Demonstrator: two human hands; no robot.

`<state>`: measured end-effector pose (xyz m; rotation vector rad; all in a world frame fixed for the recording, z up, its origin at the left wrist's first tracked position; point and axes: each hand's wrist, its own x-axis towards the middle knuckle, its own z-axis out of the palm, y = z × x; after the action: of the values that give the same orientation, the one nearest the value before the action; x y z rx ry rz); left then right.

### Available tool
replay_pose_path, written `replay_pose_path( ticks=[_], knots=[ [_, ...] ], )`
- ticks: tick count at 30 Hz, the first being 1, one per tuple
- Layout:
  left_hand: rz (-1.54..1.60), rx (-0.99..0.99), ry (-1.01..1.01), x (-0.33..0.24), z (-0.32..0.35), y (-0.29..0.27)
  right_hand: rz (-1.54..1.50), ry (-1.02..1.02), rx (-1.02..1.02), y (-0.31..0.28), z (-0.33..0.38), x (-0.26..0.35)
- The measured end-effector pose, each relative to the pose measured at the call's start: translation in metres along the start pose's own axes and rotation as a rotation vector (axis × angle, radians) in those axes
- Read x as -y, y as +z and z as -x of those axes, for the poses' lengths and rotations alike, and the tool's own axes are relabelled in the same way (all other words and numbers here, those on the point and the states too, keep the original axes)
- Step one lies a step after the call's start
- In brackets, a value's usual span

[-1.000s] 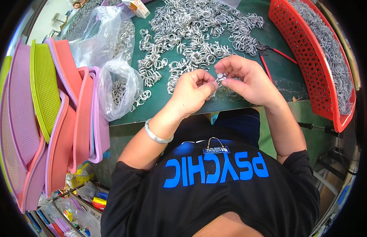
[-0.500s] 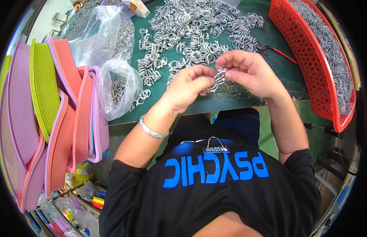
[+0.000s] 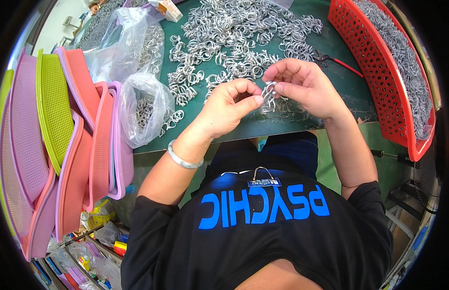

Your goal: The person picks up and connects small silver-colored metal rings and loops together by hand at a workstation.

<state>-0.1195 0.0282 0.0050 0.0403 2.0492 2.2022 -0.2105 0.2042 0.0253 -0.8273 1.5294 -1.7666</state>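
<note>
Small silver ring-shaped pieces [image 3: 268,98] held up over the near edge of the green worktable [image 3: 188,126], between both hands. Right hand [image 3: 304,90]: thumb and fingers pinching their upper end. Left hand [image 3: 230,105]: thumb and forefinger close at their left side; cannot tell if gripping. Beyond, a loose heap of silver rings [image 3: 244,41] spreads toward the far edge. Red-handled pliers [image 3: 347,67] right of the heap. Red perforated basket [image 3: 374,72], full of similar pieces, along the right edge. Clear plastic bag [image 3: 159,113], rings inside, near left corner.
</note>
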Motion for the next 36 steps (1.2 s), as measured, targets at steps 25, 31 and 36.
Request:
replay_pose_path(
  ticks=[25,31,36],
  knots=[
    [0.163,0.2,-0.082,-0.004,0.002,0.004,0.47,-0.321,0.149,0.004,0.001,0.013],
    [-0.036,0.092,-0.088,-0.004,0.002,0.005,0.728,-0.52,0.1,0.006,-0.002,0.011],
    [-0.322,0.062,-0.206,-0.013,0.0,0.005,0.529,-0.358,0.075,0.004,-0.004,0.002]
  ],
)
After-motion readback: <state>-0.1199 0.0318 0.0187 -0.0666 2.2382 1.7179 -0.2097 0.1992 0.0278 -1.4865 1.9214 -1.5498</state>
